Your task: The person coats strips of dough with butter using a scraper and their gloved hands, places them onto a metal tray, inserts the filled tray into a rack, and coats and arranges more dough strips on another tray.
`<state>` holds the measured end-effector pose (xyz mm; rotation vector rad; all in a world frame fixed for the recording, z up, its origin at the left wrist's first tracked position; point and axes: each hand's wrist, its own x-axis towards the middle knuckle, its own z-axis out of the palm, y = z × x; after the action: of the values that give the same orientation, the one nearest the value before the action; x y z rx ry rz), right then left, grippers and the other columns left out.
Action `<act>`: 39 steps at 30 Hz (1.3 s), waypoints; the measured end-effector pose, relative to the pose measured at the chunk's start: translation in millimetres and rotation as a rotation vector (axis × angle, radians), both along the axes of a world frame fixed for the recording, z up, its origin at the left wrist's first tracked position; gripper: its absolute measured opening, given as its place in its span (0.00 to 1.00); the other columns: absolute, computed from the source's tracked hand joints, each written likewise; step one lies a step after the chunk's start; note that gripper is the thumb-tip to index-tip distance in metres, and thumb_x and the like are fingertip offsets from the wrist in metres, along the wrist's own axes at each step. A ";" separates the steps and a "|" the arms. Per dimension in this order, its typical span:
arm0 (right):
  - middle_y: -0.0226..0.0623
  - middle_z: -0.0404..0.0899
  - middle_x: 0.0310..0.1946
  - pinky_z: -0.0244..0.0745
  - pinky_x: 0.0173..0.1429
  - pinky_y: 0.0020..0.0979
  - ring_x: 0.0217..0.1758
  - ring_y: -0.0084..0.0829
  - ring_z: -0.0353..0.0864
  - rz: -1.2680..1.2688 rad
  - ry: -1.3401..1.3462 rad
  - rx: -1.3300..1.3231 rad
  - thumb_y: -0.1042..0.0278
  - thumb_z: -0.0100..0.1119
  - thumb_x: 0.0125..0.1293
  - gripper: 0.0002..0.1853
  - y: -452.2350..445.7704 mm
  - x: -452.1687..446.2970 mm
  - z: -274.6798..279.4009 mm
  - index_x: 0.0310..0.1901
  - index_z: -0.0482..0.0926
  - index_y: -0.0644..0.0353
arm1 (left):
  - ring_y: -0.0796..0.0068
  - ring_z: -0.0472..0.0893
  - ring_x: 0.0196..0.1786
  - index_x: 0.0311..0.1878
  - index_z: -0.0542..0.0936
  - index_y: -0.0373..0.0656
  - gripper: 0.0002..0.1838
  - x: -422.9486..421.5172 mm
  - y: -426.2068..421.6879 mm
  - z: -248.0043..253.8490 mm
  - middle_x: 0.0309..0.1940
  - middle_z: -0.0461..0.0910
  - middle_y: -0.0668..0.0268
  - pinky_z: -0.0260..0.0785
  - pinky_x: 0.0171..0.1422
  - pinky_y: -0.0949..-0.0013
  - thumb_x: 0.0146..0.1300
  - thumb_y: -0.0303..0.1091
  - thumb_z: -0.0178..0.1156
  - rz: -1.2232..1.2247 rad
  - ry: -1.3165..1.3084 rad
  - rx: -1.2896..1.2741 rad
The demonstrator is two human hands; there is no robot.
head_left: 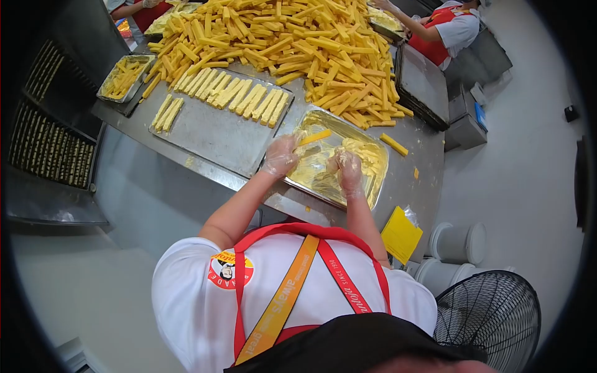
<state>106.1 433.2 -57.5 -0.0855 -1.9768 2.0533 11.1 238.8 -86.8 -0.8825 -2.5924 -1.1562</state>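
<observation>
My left hand point(281, 155), in a clear plastic glove, is closed around one end of a yellow cake stick point(315, 137). The stick points right, over the left side of a metal pan point(380, 190) holding pale yellow cream point(365, 154). Inside this pan my right hand point(347, 171), gloved too, has its fingers curled together with cream on them. Left of the pan lies a flat baking tray point(214, 138). It carries a row of cream-coated sticks point(227, 93) along its far side and several more coated sticks point(167, 114) at its left end.
A large heap of plain sticks point(280, 43) covers the table's far part. One loose stick point(393, 144) lies right of the pan. A smaller pan of sticks point(126, 77) stands at the left corner. Co-workers point(444, 31) stand across the table. A fan point(491, 314) and white buckets point(460, 242) are at right.
</observation>
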 end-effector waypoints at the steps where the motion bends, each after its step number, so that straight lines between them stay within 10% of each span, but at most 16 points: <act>1: 0.33 0.75 0.22 0.67 0.33 0.27 0.25 0.23 0.71 0.021 0.011 -0.009 0.52 0.52 0.66 0.20 2.6 -0.1 -0.5 0.29 0.76 0.64 | 0.49 0.78 0.40 0.55 0.76 0.47 0.26 -0.3 -0.1 2.2 0.35 0.78 0.53 0.70 0.43 0.51 0.47 0.31 0.56 -0.001 0.011 0.007; 39: 0.37 0.77 0.23 0.73 0.36 0.29 0.26 0.29 0.76 -0.134 -0.041 -0.051 0.53 0.54 0.67 0.19 38.6 -13.5 12.6 0.28 0.76 0.63 | 0.49 0.76 0.46 0.56 0.73 0.45 0.22 -12.6 -2.1 -8.4 0.42 0.78 0.52 0.68 0.49 0.51 0.58 0.38 0.57 0.002 -0.024 -0.054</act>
<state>92.5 471.8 -44.9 -0.2653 -1.8877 2.0315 -1.5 236.7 -95.2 -0.8823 -2.6547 -1.1071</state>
